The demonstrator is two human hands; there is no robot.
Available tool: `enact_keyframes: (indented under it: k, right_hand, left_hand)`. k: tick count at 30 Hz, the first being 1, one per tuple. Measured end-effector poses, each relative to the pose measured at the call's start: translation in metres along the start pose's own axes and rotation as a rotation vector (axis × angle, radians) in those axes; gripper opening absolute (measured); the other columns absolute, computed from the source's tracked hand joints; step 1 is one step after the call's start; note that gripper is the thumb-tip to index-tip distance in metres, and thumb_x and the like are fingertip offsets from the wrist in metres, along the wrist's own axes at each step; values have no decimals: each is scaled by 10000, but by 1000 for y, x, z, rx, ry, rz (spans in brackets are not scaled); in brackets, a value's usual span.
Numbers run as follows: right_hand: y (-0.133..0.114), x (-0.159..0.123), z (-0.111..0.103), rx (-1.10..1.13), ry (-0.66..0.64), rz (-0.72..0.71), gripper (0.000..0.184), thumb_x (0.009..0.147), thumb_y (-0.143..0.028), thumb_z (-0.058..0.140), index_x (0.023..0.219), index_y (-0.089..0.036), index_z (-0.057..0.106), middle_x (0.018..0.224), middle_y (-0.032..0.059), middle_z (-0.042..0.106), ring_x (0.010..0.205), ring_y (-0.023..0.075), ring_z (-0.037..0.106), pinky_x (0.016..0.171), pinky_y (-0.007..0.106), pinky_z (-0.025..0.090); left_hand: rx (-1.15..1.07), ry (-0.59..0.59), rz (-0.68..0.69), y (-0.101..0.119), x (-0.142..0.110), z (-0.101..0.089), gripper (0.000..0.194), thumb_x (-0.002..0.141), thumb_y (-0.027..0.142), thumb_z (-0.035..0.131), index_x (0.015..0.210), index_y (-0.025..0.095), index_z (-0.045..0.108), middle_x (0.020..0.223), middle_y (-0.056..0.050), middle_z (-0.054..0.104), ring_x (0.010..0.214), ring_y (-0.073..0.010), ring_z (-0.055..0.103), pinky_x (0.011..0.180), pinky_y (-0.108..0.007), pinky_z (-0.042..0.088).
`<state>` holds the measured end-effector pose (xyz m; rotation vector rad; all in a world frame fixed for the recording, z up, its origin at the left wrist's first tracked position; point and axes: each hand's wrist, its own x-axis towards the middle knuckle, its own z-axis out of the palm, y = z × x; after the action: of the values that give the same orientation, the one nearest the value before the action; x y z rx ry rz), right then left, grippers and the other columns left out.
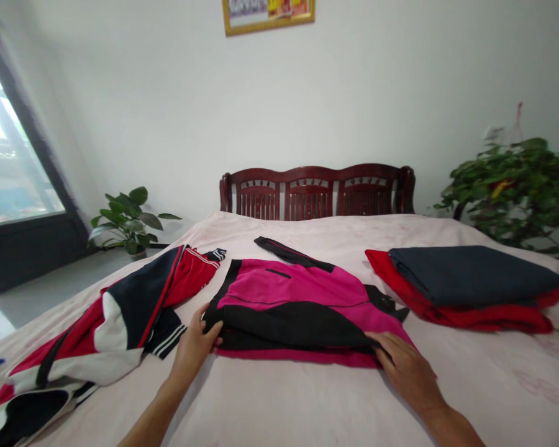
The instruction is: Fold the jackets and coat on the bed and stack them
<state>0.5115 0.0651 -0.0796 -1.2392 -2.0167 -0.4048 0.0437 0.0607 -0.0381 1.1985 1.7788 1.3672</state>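
Note:
A pink and black jacket (298, 304) lies partly folded on the bed in front of me. My left hand (194, 345) grips its near left corner, fingers curled round the black fold. My right hand (403, 366) pinches the near right edge of the same black fold, fingers closed on the cloth. Both hands hold the fold low against the pale sheet (279, 403).
A red, navy and white jacket (107, 323) sprawls to the left. At the right lies a folded stack (470, 285), dark navy over red. A dark wooden headboard (317, 189) stands behind, with potted plants at left (128, 220) and right (517, 186). A window (9, 155) is far left.

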Motion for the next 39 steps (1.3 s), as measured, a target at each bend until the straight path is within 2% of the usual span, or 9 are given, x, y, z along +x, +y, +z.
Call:
enact_keyframes:
  k: [4,10,15,18,22,26,30,33,39]
  right_hand:
    - [0,1,0,20,-5,30,298,941,-304,469,1097,-255,718,1014,29,763,918,202,720,828,339,593]
    - [7,-2,2,13,-4,139,368,891,-219,444,1119,-258,729,1063,39,757,978,217,708,875,375,580]
    - [10,-6,3,30,-103,79,481,757,-93,431,1060,-264,762,1093,24,756,1019,218,693,920,401,564]
    - [9,-7,4,7,-110,63,509,719,-63,425,1038,-254,774,1098,27,757,1022,221,691,930,412,558]
    - [7,-9,3,-32,-92,76,520,708,-48,420,1027,-249,778,1102,25,759,1014,220,701,929,418,561]
    - [9,-14,-2,-16,-142,119,515,672,-54,417,964,-259,788,1040,6,774,974,214,722,912,408,577]
    - [12,-10,-14,113,-216,285,454,699,-115,435,923,-287,791,1026,-10,776,969,216,732,888,378,593]
    - [-6,11,-20,309,-246,337,450,835,-201,417,1148,-259,736,1178,24,735,1094,206,691,951,350,564]
    - [-96,70,15,140,-377,182,562,988,-436,364,1470,-166,471,1519,119,458,1425,262,397,1180,486,314]
  left_hand:
    - [-130,-134,-145,25,5,4,621,867,194,624,1440,182,384,723,24,634,475,-131,653,461,-245,552]
    - [-401,-52,-81,39,30,-18,437,894,228,586,1325,189,523,842,-1,675,583,-82,655,644,-246,594]
    - [227,-64,78,4,25,-29,447,833,338,631,1268,244,587,650,32,659,571,-179,664,606,-280,526]
    - [501,-13,172,-9,23,-33,429,856,401,579,1269,290,595,742,-2,722,749,-241,717,678,-294,491]
    - [611,124,139,-7,28,-34,467,899,447,491,1330,280,561,1028,-77,759,963,-285,708,763,-335,482]
    - [795,79,80,-2,26,-38,450,920,451,436,1314,289,582,1038,-91,750,943,-316,700,771,-391,494]
    - [961,227,395,10,19,-40,454,922,372,444,1326,218,582,1238,-137,673,1152,-336,611,975,-475,452]
    - [823,240,667,26,9,-17,440,959,367,405,1327,209,587,1398,-111,585,1348,-278,476,1133,-439,354]
    - [859,-164,887,29,-13,72,446,972,381,438,1382,265,570,1468,-73,545,1431,-311,384,1180,-542,271]
